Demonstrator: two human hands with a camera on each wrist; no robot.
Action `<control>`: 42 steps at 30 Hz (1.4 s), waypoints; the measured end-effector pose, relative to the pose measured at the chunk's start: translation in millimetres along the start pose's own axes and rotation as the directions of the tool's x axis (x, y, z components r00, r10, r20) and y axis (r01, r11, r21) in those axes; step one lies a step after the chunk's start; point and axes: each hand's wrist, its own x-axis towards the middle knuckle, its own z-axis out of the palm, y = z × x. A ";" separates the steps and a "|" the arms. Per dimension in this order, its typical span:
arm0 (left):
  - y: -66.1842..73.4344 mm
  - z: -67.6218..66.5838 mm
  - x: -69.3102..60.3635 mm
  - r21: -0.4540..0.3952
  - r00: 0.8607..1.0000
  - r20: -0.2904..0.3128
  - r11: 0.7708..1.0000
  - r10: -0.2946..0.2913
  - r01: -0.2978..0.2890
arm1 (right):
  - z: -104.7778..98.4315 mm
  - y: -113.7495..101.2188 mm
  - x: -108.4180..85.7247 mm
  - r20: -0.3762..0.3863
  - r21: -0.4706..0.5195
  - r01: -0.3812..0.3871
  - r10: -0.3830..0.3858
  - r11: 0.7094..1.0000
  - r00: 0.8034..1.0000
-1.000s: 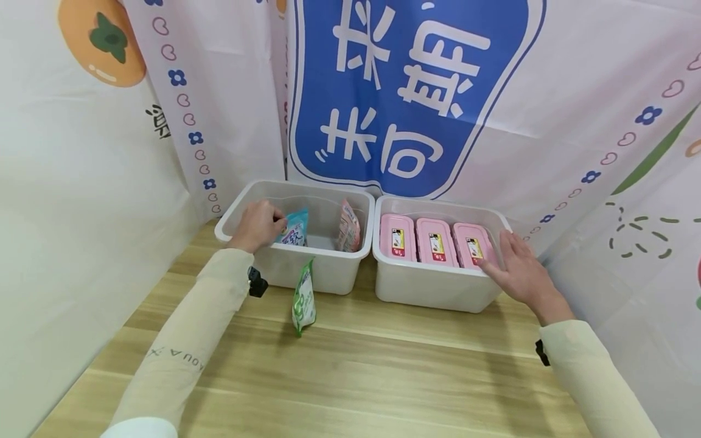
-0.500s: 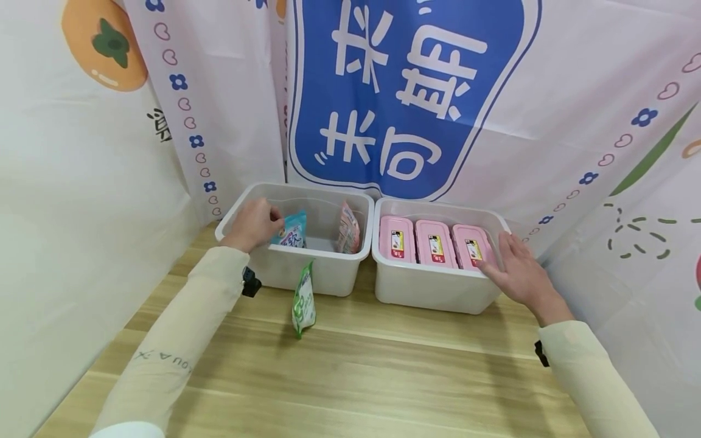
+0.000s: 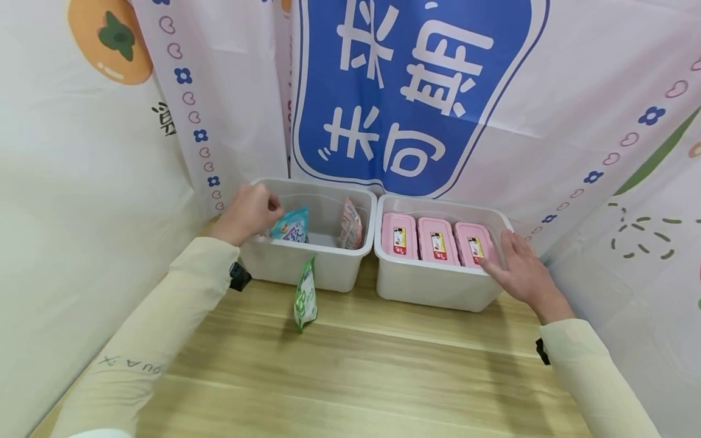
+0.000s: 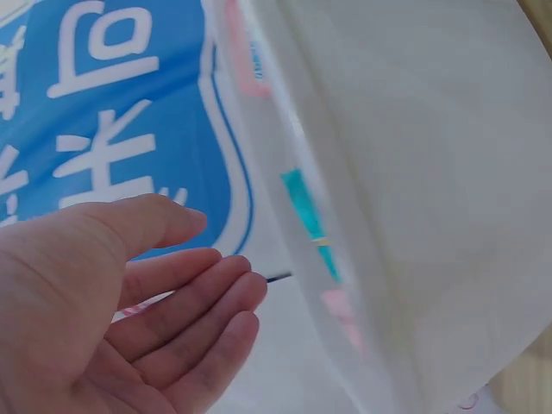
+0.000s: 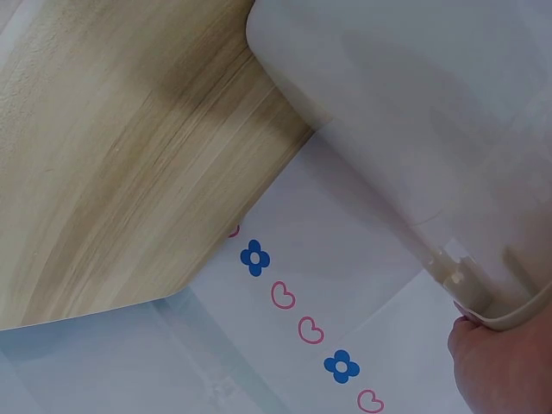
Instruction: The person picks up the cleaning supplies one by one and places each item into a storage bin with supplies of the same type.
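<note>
My left hand is over the left end of a light grey plastic bin, its fingers loosely bent and holding nothing in the left wrist view. Just below and right of it, a blue snack-like bag stands inside that bin; a pink bag leans at the right end. Another pink piece shows beside the blue bag in the left wrist view. My right hand rests with extended fingers on the right rim of a second bin. This bin holds three pink lidded boxes.
In front of the left bin, a green and white bag stands on the wooden table. Printed cloth surrounds the table at the back and both sides. The two bins stand side by side against the back cloth.
My left hand has risen and drawn slightly left, away from the blue bag, which stays in the bin. My right hand has kept its place on the rim.
</note>
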 end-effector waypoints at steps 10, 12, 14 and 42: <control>13.8 -15.3 -24.6 0.001 1.000 -0.013 1.000 0.024 -0.024 | -0.5 -1.6 1.2 0.001 0.011 0.008 -0.008 1.000 1.000; 16.4 -14.9 -30.2 -0.004 1.000 -0.004 1.000 0.027 -0.027 | 0.1 -0.3 1.0 0.000 0.009 0.014 -0.014 1.000 1.000; 19.7 -13.2 -35.2 -0.019 1.000 0.005 0.999 0.029 -0.029 | 0.2 1.5 0.7 -0.001 0.004 0.015 -0.015 1.000 1.000; 30.6 52.0 -100.5 -0.126 0.992 -0.052 0.985 0.113 -0.118 | -0.6 0.9 0.3 0.007 0.012 0.020 -0.020 1.000 1.000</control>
